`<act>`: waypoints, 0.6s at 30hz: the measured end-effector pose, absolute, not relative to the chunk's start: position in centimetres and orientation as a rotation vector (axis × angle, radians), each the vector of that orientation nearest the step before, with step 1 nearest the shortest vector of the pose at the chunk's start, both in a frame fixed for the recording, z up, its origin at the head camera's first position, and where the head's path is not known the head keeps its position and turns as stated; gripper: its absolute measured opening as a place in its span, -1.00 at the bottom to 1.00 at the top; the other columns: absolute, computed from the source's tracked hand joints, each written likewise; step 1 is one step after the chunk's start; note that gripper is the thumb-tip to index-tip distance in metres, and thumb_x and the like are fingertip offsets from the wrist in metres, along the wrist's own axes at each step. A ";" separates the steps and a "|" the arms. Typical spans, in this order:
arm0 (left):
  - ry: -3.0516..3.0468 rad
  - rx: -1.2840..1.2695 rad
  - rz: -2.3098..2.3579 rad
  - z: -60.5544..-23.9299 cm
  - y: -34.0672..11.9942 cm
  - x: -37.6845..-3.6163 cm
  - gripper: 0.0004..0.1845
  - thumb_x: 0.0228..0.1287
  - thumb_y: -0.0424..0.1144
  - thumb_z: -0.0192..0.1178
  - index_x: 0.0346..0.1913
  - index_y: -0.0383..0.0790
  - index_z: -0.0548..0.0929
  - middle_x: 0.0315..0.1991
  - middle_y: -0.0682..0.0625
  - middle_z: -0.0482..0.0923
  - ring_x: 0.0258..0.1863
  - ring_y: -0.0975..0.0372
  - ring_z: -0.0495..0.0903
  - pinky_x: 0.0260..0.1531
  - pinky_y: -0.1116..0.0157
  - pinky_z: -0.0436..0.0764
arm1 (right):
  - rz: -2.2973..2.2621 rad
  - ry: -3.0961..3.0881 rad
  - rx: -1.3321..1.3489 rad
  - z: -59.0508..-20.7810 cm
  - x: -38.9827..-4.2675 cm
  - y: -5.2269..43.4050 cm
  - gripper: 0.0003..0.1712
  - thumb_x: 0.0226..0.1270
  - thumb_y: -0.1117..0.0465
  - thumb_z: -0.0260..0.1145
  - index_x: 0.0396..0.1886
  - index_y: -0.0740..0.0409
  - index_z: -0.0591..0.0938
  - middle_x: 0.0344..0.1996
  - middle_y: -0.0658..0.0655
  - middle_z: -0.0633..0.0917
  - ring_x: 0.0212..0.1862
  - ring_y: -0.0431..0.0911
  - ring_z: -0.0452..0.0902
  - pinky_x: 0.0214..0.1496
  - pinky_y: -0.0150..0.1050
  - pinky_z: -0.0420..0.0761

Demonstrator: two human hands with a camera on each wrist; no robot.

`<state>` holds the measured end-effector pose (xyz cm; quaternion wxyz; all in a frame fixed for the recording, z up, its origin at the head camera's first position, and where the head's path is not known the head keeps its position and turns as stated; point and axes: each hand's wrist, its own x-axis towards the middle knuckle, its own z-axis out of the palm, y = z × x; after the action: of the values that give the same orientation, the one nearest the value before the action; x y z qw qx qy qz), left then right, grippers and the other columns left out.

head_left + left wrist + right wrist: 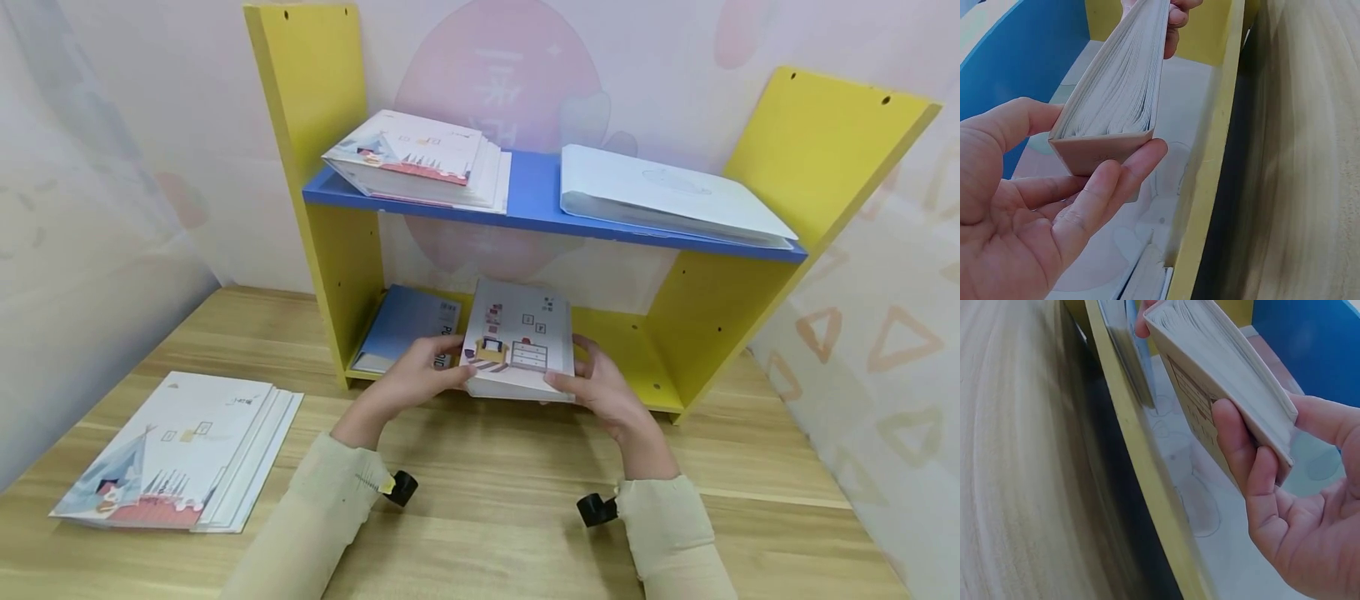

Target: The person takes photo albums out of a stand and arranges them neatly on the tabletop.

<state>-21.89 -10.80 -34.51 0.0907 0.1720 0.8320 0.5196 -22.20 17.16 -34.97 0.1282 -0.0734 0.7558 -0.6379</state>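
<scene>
The stack of booklets (pixel 519 346) is held at both ends by the left hand (pixel 420 375) and right hand (pixel 600 387), at the lower shelf (pixel 637 350) mouth. Loose sheets could be fanned out and spilled if either hold is eased.

Glossy paper book (pixel 519 346), smooth painted wooden shelf (pixel 540 200), matt wood-grain table (pixel 495 467), cloth sleeves (pixel 667 533)

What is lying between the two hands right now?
A thick book with a furniture drawing on its cover: the left hand grips one end, the right hand the other. The head view shows it best.
</scene>
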 end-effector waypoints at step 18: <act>2.472 0.587 1.571 -33.7 -11.0 -21.3 -0.35 0.41 -0.21 0.20 0.44 -0.42 0.29 0.34 -0.31 0.43 0.05 0.05 0.65 0.07 0.12 0.63 | -1.846 2.223 -0.203 -33.6 -21.5 17.0 0.06 0.33 0.35 0.33 0.60 0.14 -0.15 0.28 0.43 0.48 -0.09 -0.14 0.66 -0.01 -0.29 0.63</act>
<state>-21.33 -11.02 -33.67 0.0773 0.1960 0.8251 0.5243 -21.48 17.01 -33.62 0.1222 -0.0694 0.7618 -0.6324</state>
